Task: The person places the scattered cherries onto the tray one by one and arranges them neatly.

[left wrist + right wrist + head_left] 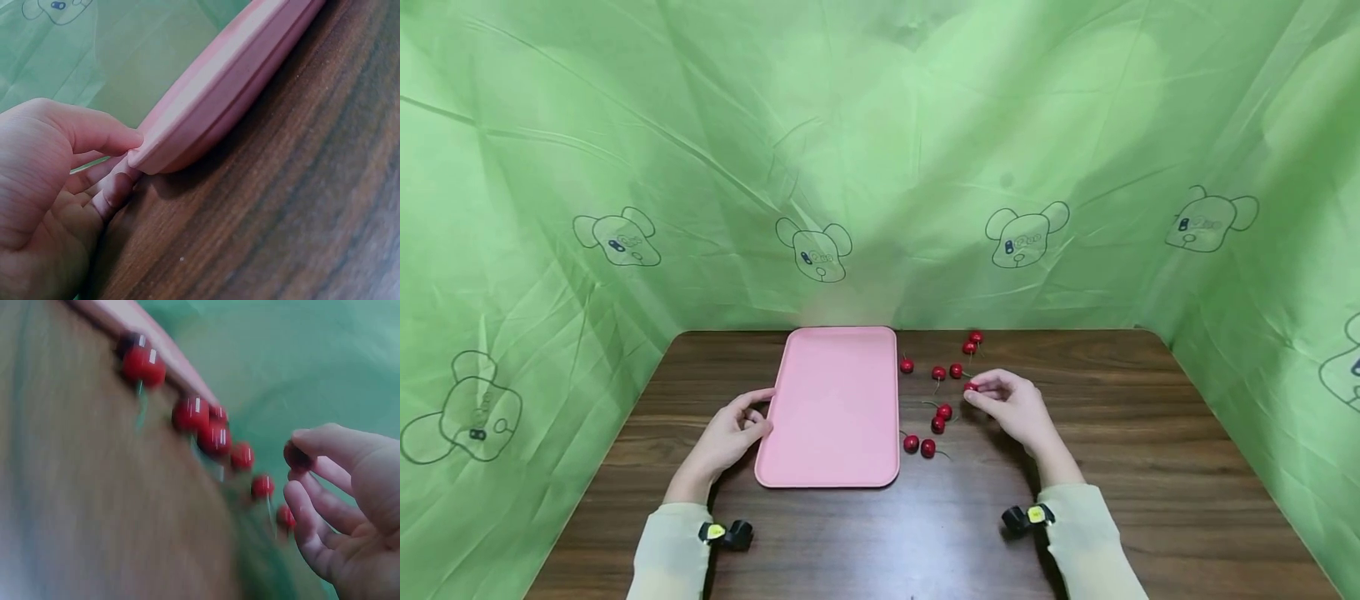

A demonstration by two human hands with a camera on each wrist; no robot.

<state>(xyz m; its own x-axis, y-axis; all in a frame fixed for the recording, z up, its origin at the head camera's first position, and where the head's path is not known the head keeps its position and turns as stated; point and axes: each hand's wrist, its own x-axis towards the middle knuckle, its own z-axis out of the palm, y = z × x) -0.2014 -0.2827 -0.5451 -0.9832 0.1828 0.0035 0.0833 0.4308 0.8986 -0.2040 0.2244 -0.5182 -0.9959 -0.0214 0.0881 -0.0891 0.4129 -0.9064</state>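
Observation:
A pink tray (pixel 835 408) lies lengthwise on the wooden table. My left hand (pixel 726 435) pinches its left edge; in the left wrist view the thumb is on the rim (pixel 187 103) and fingertips reach beneath it. To the right of the tray, my right hand (pixel 1017 410) holds a red cherry (pixel 297 457) between thumb and fingers, slightly above the table. Several other cherries (pixel 938 373) with thin green stems are scattered between the tray and this hand. Two of them (pixel 928 448) lie near the tray's lower right side. The right wrist view is blurred.
Green fabric (pixel 910 167) with bear-head drawings surrounds the table on the back and sides. The brown wooden tabletop (pixel 1150 450) extends to the right of my right hand. A black device with a yellow label (pixel 727 533) is strapped at the left wrist, and another (pixel 1027 518) at the right.

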